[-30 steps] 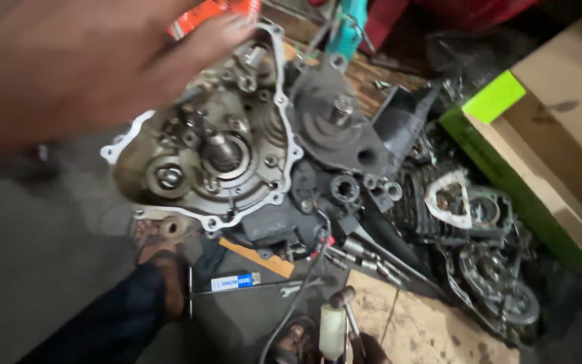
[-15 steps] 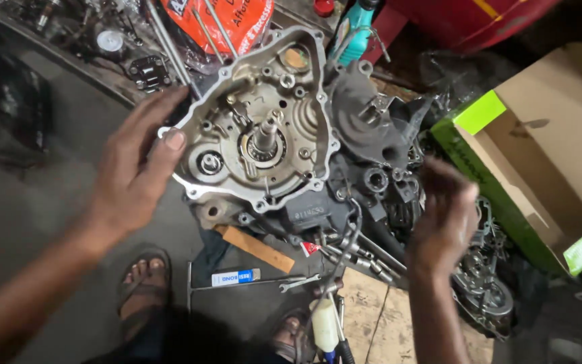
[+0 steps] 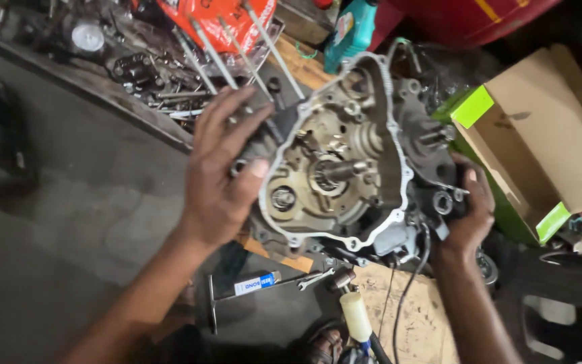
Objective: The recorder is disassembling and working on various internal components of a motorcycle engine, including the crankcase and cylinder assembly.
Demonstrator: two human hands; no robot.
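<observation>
A metal engine crankcase (image 3: 345, 168) is tilted up on its edge, its open side facing me, with a white gasket around the rim and a shaft sticking out of the middle. My left hand (image 3: 220, 168) presses flat against its left side, thumb on the rim. My right hand (image 3: 469, 209) grips its lower right edge. Several long studs (image 3: 237, 50) stick up behind the case.
An open cardboard box with green flaps (image 3: 540, 135) stands at the right. An orange bag (image 3: 217, 20), a teal bottle (image 3: 351, 27) and loose metal parts (image 3: 143, 74) lie behind. A small tube (image 3: 254, 283), a spanner (image 3: 314, 278) and a white capped cable (image 3: 357, 317) lie below.
The crankcase has been lifted and tilted upright toward the right. My right hand moved from hovering to gripping its lower right edge; my left hand stays on its left side.
</observation>
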